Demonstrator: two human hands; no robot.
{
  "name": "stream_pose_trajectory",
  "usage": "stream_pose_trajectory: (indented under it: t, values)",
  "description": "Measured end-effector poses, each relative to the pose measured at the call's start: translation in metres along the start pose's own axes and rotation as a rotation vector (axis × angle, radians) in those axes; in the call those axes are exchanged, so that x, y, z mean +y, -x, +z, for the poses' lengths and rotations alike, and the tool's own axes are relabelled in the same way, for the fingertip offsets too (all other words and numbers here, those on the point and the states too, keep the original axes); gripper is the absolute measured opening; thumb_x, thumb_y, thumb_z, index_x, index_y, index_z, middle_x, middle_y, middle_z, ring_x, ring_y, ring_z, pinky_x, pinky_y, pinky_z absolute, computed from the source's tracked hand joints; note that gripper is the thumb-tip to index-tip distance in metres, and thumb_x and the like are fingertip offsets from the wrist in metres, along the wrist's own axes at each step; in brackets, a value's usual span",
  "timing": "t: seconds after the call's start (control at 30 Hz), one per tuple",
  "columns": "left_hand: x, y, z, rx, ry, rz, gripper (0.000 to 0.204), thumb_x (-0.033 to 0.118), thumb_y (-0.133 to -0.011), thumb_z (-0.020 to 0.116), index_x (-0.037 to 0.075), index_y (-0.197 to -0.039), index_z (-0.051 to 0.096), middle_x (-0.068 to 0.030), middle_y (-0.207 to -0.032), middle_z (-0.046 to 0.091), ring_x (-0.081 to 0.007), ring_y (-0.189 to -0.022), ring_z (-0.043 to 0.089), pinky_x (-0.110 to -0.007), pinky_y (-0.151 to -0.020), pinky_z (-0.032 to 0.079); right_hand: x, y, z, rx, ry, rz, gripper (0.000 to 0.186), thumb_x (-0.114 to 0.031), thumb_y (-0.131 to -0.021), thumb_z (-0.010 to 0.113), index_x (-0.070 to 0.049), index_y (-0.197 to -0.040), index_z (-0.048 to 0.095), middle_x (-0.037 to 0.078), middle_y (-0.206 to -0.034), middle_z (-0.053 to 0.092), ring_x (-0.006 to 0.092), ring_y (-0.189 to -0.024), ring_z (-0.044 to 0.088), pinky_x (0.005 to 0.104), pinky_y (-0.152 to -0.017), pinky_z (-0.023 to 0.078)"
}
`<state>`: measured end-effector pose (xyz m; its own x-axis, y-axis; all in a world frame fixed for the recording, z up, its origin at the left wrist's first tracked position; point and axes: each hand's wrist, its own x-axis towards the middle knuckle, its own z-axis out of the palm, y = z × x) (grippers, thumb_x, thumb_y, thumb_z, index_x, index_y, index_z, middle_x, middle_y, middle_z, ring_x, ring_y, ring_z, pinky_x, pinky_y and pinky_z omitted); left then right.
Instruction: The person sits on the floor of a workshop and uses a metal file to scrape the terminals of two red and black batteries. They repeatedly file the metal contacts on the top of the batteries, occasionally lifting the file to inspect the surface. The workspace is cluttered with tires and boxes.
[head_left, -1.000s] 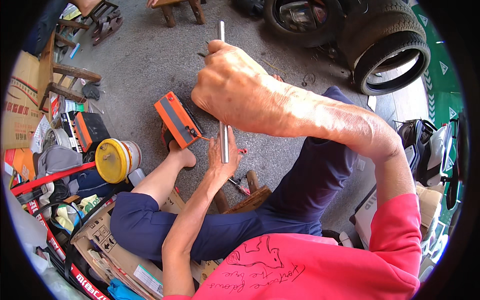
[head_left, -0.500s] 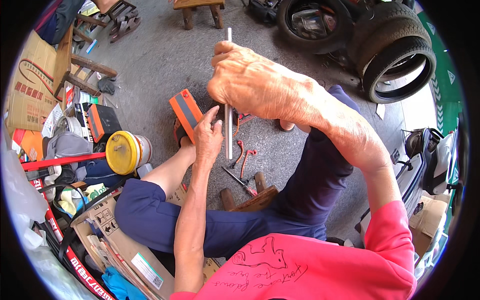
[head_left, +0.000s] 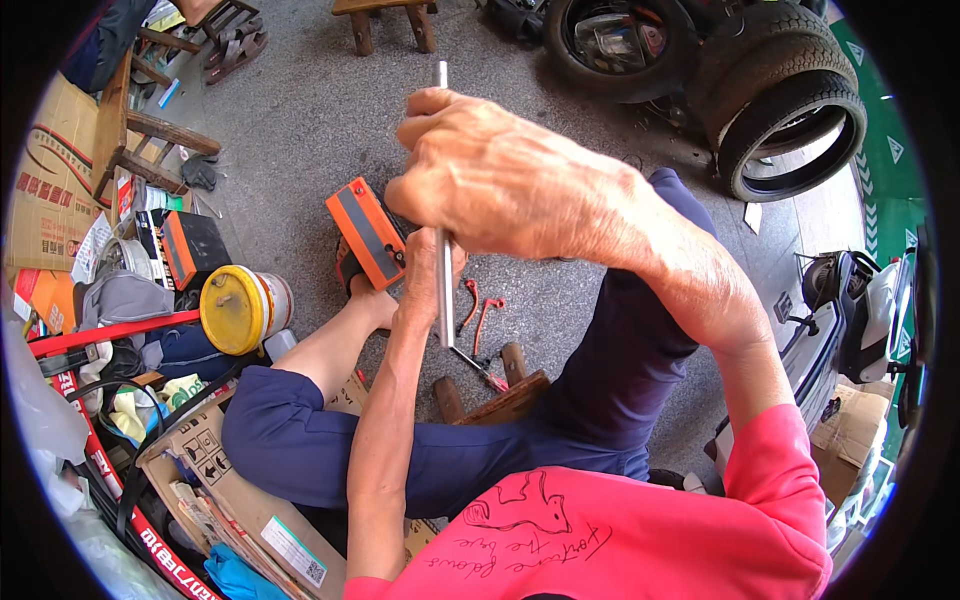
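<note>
Rod (head_left: 446,295) in right hand (head_left: 470,172), 2 ends protruding

Bright daylight seems to come from about 2 to 3 o'clock, washing the floor (head_left: 838,205) there almost white, laying pale highlights along the right forearm (head_left: 715,275) and glinting off the metal rod (head_left: 445,290). The stacked tires (head_left: 770,82) at 2 o'clock and the navy trousers (head_left: 625,355) sink into darker tones. Fisheye distortion bows the striped strip (head_left: 130,510) at 8 o'clock, while a black vignette with bluish-purple fringing rings the view and the centre looks fairly crisp.
</note>
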<state>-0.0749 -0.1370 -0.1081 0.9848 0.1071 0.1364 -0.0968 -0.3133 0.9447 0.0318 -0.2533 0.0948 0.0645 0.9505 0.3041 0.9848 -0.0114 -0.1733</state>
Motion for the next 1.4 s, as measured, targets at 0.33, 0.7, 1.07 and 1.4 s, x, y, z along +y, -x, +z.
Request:
stream_pose_trajectory:
  t: [0.33,0.7,1.07,1.4]
  values:
    - [-0.024,0.002,0.027,0.114,-0.452,0.257,0.011,0.003,-0.090,0.058,-0.002,-0.080,0.059,-0.0166,-0.067,0.060,-0.0253,-0.060,0.062,-0.036,-0.054,0.044,0.005,0.013,-0.011,-0.052,-0.039,0.055,0.024,-0.018,-0.057,0.073,-0.003,-0.063,0.055,0.008,-0.059,0.054,0.0286,-0.075,0.054,0.0399,-0.087,0.041]
    - [0.030,-0.005,0.011,0.209,0.017,-0.111,0.025,0.016,-0.097,0.058,-0.007,-0.089,0.064,-0.0057,-0.065,0.059,-0.0074,-0.064,0.050,-0.030,-0.059,0.042,0.001,-0.013,0.030,0.343,0.475,0.118,0.035,-0.047,-0.079,0.066,-0.013,-0.074,0.071,0.001,-0.077,0.062,0.0186,-0.092,0.056,0.0439,-0.090,0.037]
    - [0.033,0.008,-0.058,0.129,0.058,-0.284,0.018,0.009,-0.090,0.067,-0.002,-0.104,0.070,0.0057,-0.081,0.061,-0.0013,-0.074,0.051,-0.020,-0.067,0.043,-0.006,-0.033,0.030,0.465,0.331,0.114,0.044,-0.046,-0.080,0.068,-0.011,-0.056,0.055,0.004,-0.047,0.053,0.0205,-0.050,0.056,0.0362,-0.071,0.039]
    - [0.035,0.016,-0.077,0.070,0.090,-0.353,0.021,0.012,-0.091,0.068,-0.001,-0.107,0.071,-0.0009,-0.091,0.069,-0.0073,-0.084,0.058,-0.025,-0.077,0.047,-0.016,-0.053,0.053,0.417,0.330,0.130,0.041,-0.044,-0.082,0.068,-0.012,-0.058,0.059,0.004,-0.047,0.056,0.0194,-0.050,0.059,0.0363,-0.068,0.037]
